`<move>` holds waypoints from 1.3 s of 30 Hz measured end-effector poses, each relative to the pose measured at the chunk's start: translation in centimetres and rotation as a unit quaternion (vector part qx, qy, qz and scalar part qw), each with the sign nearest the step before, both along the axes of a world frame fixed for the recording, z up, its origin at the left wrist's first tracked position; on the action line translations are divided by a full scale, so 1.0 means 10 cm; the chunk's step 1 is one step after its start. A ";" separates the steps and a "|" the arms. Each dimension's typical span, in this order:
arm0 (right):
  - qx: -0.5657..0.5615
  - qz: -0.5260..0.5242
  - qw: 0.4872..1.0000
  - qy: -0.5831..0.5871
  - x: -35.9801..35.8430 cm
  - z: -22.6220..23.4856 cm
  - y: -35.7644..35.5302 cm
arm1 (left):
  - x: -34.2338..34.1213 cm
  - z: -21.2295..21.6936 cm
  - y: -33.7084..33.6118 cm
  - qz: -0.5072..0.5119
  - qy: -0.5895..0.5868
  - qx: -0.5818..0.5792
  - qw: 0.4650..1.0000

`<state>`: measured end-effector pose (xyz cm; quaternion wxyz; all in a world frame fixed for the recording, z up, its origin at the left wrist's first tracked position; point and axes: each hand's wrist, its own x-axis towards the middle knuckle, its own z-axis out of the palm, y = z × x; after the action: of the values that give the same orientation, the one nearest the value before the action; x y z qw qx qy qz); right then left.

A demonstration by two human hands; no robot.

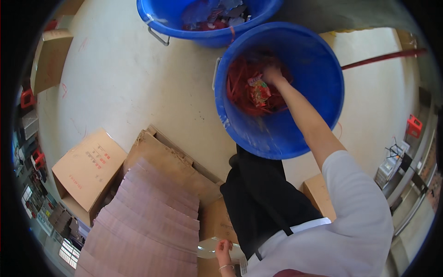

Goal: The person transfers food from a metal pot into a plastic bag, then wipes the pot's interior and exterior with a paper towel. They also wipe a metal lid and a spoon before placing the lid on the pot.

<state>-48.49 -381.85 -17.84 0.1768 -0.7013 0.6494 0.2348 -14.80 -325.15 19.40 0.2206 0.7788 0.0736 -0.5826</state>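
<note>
My right arm reaches into a large blue plastic tub [318, 97]. My right hand [273, 74] is down among red plastic strips [237, 81] at the bottom; its fingers are blurred and partly hidden, so I cannot tell what they grip. Close to that hand lies a crumpled, shiny red packet [259, 92] with a colourful print. Low in the view, my left hand [224, 251], with a bracelet at the wrist, hangs beside a taped cardboard box [219, 224]. Its fingers are loosely curled together, and no object shows in them.
A second blue tub [157, 21] with mixed scraps stands beyond the first. Left of my legs are a stack of pinkish-brown sheets [152, 221], a worn carton [170, 168] and an open cardboard box [92, 166]. Another box [318, 196] sits to the right. Red stools [414, 126] stand farther off.
</note>
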 end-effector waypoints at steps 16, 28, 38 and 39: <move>0.217 -0.137 0.868 -0.426 -0.36 2.21 -0.39 | -0.99 0.64 0.11 0.140 -0.032 0.009 0.990; 0.179 0.307 0.846 -0.397 1.13 4.61 1.93 | -2.43 0.98 1.55 0.346 -0.145 -0.114 0.920; 0.258 0.672 0.566 -0.402 2.19 5.29 5.99 | -3.74 1.49 3.35 0.516 -0.313 -0.125 0.787; 0.282 0.694 0.530 -0.397 2.30 5.41 6.49 | -3.64 1.57 3.58 0.545 -0.314 -0.119 0.768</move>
<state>-25.51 -316.94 36.29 0.3867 -0.8658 -0.2792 0.1516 -51.20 -289.34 35.09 0.6027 0.7151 0.3421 -0.0917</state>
